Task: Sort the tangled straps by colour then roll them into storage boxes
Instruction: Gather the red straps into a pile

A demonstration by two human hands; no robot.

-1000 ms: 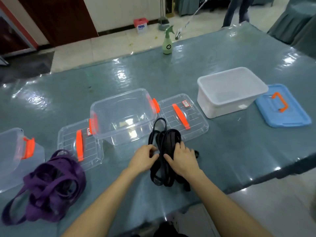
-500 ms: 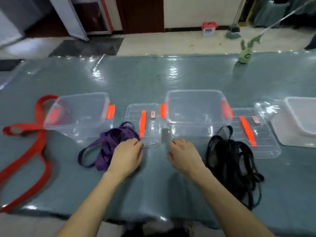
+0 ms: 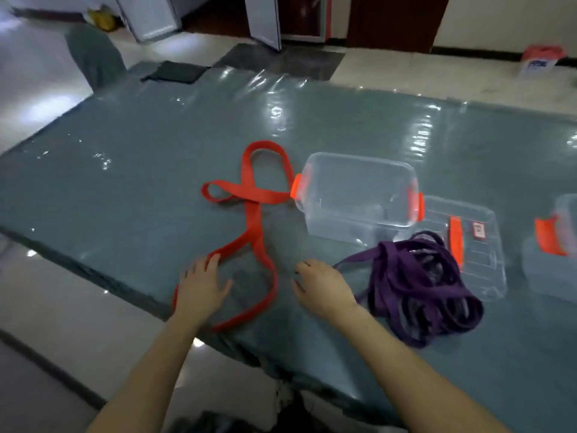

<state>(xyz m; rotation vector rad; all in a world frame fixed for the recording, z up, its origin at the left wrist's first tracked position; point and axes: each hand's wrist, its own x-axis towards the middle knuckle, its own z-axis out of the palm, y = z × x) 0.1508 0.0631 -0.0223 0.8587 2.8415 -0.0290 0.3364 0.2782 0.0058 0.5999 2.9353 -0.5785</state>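
On the near edge of the table [image 3: 125, 170], the red strap [image 3: 253, 220] lies spread out in loose loops, running from about 12 o'clock of the left hand [image 3: 201, 287] down past it toward 6 o'clock, one loop touching the orange latch of the clear box [image 3: 359, 195]. The left hand rests flat with its fingers spread, lying over the near loop of the red strap; it presses on the strap rather than gripping it, as far as can be seen. The right hand [image 3: 321, 287] is also open and palm down, fingers slightly fanned, holding nothing, with the purple straps [image 3: 418, 285] just beside it at 3 o'clock. That purple bundle is gathered in one heap, still loosely tangled, partly lying over the clear lid [image 3: 480, 245] at its 1 o'clock. The clear box at 1 o'clock of the hands is empty, and a second box [image 3: 559, 242] at the far 3 o'clock edge is cut off by the frame, so its contents cannot be told. Judging from this, the sorting by colour looks largely done for these two colours, since red and purple lie apart. The rolling has not begun for either, and nothing visible is stored. The red strap seems next in line.
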